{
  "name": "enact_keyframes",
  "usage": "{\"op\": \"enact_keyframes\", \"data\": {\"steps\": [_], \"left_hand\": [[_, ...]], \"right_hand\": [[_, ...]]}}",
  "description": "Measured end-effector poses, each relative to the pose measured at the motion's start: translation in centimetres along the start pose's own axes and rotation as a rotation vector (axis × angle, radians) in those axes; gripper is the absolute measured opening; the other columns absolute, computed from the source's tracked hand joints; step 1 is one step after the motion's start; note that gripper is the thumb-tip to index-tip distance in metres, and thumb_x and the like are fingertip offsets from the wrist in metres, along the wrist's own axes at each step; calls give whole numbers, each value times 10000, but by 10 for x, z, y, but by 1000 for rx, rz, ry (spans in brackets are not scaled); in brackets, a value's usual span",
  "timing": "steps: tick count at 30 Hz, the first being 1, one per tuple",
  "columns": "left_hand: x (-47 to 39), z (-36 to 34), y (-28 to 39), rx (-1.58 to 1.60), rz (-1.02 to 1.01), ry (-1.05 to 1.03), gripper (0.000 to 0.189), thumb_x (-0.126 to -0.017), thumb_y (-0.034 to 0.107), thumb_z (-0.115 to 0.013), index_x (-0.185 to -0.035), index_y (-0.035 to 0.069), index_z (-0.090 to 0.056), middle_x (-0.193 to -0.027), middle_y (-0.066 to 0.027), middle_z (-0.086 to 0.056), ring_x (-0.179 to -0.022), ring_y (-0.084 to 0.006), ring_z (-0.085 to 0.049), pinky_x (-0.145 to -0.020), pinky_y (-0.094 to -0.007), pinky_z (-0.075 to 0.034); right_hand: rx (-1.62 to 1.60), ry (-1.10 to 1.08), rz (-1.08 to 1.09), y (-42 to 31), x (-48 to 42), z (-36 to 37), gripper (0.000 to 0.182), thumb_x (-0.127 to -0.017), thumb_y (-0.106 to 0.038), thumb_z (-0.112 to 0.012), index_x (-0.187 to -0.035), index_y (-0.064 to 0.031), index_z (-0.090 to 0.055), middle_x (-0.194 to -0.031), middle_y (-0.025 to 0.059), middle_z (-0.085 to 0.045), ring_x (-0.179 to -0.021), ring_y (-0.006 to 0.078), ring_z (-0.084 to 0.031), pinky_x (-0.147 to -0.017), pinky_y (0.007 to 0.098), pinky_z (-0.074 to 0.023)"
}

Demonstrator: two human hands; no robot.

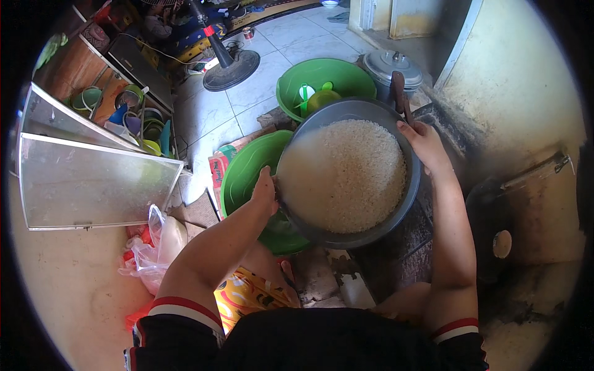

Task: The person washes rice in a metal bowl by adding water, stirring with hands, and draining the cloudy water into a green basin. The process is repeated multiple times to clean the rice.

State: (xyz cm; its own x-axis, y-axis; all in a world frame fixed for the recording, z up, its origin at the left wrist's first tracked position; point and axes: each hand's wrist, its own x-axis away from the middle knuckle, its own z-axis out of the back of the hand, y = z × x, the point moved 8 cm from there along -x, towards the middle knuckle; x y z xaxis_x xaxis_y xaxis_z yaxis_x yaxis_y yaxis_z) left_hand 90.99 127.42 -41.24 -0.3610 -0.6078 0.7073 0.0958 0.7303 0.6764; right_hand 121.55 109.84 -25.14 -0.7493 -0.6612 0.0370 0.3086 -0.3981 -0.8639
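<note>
Both my hands grip the rim of a large dark grey basin (349,240), my left hand (266,190) on its left side and my right hand (424,141) on its upper right. Inside the basin, raw rice (371,171) is heaped to the right, and cloudy water (304,174) gathers at the left. The basin tilts to the left, over a green plastic basin (246,162) that it partly covers. What lies in the hidden part of that green basin I cannot tell.
Beyond stands another green basin (327,69) holding a green bowl and utensils. A lidded metal pot (392,67) is beside it. A pedestal stand (232,69) rests on the tiles. On the left are a glass-doored cabinet (100,181) with dishes and plastic bags (155,250).
</note>
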Motion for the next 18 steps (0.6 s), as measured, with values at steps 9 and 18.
{"op": "enact_keyframes", "data": {"steps": [9, 18], "left_hand": [[-25, 9, -8, -11, -1, -44, 628, -823, 543, -306, -1071, 0, -502, -1036, -130, -529, -902, -271, -476, -830, -399, -363], [-33, 14, -10, -26, -17, 16, 668, -820, 554, -286, -1030, -30, -534, -1008, -146, -558, -903, -273, -496, -851, -395, -353]], "right_hand": [[-13, 24, 12, 0, -1, 2, 395, -779, -357, -586, -755, 37, -585, -693, 118, -568, -668, 175, -511, -622, 309, -395], [5, -26, -9, -6, 5, 2, 403, -806, -384, -580, -806, 20, -575, -719, 35, -540, -681, 105, -459, -624, 259, -372]]}}
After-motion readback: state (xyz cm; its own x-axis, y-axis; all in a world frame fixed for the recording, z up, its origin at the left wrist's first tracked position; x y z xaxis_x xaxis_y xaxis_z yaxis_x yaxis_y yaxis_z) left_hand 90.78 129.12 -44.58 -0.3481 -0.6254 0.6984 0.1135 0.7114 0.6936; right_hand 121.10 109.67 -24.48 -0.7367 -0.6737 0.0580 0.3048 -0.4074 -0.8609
